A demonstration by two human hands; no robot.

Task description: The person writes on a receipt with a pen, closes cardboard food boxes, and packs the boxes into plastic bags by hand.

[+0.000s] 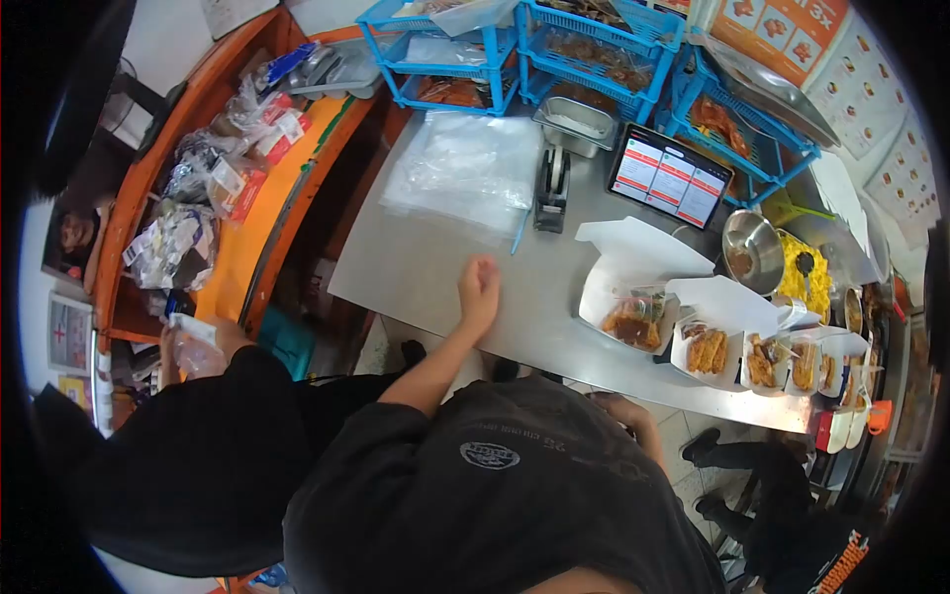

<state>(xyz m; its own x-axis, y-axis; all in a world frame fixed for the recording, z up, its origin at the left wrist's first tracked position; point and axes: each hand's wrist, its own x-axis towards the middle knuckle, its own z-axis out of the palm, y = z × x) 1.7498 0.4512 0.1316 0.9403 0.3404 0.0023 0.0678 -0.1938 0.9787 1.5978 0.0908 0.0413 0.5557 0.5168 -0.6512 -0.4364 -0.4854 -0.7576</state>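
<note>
Black printed shirt (490, 455), nearest. Empty, loosely curled left hand (480, 289): touch clear plastic bags (460, 168) lightly. Right hand (617, 408): I cannot tell.

Blue tiered baskets (447, 71), lit tablet (671, 180) near them, metal bowl (744, 247), orange poster (777, 30) — orange shelf (262, 233) heaped with plastic packets (178, 246)

Left hand (480, 289) loosely curled over steel desk (539, 282), right hand (617, 408) by its edge, clear plastic bags (460, 168), tape dispenser (551, 198), lit tablet (671, 176), open white food boxes (643, 252), stacked blue baskets (492, 71) behind
</note>
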